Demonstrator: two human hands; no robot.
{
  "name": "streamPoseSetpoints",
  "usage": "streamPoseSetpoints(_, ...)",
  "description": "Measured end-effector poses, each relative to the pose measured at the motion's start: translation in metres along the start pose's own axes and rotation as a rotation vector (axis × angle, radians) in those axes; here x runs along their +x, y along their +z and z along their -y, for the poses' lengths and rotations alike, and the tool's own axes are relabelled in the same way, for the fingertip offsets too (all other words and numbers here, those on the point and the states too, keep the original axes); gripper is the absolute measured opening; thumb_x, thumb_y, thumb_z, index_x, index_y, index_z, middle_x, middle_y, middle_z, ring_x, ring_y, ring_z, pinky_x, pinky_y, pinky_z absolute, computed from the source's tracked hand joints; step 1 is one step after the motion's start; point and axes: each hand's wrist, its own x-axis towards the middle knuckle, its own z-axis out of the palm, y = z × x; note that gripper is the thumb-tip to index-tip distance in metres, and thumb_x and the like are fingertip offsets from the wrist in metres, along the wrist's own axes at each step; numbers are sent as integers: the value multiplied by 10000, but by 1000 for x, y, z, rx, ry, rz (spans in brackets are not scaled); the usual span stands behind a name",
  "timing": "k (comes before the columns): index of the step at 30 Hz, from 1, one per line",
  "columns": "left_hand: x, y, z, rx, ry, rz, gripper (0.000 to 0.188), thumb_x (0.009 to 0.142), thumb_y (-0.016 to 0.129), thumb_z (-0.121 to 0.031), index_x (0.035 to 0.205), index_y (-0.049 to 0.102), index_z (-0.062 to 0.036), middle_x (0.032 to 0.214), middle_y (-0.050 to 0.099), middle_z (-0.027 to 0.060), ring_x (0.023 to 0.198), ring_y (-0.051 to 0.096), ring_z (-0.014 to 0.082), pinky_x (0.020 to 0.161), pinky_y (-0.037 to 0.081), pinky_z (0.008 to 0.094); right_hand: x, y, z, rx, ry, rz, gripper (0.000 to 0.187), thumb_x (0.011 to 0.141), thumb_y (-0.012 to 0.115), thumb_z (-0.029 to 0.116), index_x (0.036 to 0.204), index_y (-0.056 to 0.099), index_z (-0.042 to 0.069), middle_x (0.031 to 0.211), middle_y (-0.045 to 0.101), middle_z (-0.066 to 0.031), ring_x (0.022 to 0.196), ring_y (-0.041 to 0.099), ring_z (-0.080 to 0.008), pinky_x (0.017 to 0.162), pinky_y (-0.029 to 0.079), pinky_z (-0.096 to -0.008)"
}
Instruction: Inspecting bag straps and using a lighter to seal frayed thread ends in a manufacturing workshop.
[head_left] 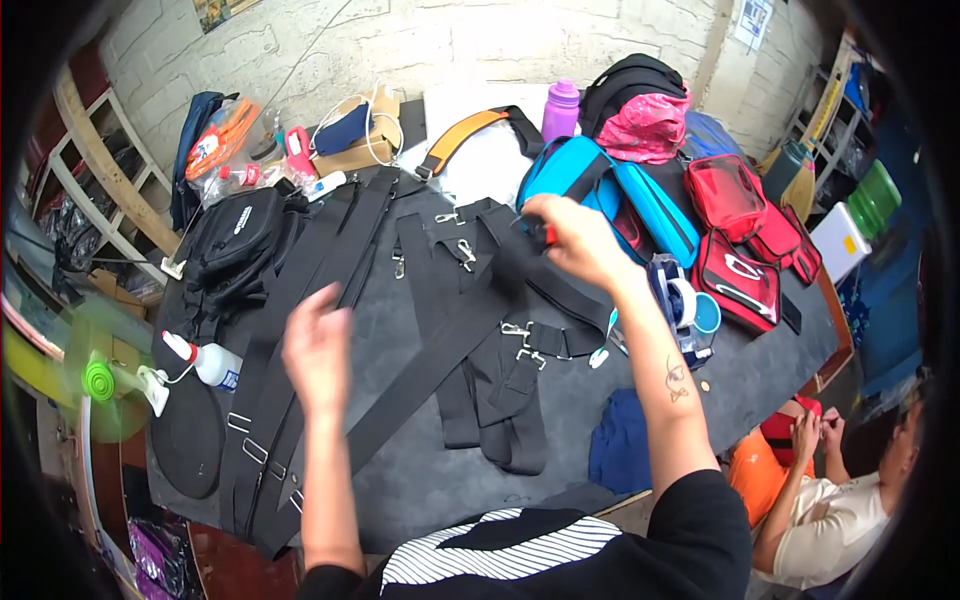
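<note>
My right hand point(578, 242) is closed above the far middle of the table. A small red bit and a blurred black part show at its fingers; I cannot make out what it holds. A wide black webbing strap point(430, 375) runs slantwise from below that hand toward the near left. Below the hand lie more black straps point(505, 390) with silver snap hooks point(465, 253), some folded in a heap. My left hand point(318, 345), slightly blurred, hovers with fingers apart and nothing in it. Beneath it, long black straps point(335, 235) with metal slide buckles point(255, 452) lie lengthwise.
Blue bags point(650, 215), red bags point(738, 280) and a purple bottle point(561, 110) crowd the back right. A black bag point(240, 240) and white spray bottle point(212, 362) stand left, near a green fan point(100, 378). Dark blue cloth point(618, 440) lies near right. Another person point(835, 520) sits beyond the right edge.
</note>
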Motion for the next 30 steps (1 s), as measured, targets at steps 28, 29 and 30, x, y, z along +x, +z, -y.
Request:
streamPoseSetpoints(28,7,232,28,-630,-216,762,337,763,594,69,1092,570,0,919,634,31,810,588,79,739,476,210,-87,111,11,1012,835,-823,254,795,554,-44,1020,463,32,769,495,22,711,478,-51,688,416,-182)
streamPoseSetpoints(29,3,237,32,-602,-192,683,340,754,595,82,1084,578,0,916,635,31,802,587,77,733,477,208,-92,117,8,905,860,-910,232,809,557,-17,1004,447,42,742,470,26,683,465,-48,665,414,-182)
streamPoseSetpoints(30,0,241,38,-571,-171,595,344,745,597,95,1076,585,1,914,636,31,794,585,74,727,478,207,-95,116,9,907,863,-908,232,809,557,-17,1004,447,42,742,470,26,683,465,-48,665,414,-182)
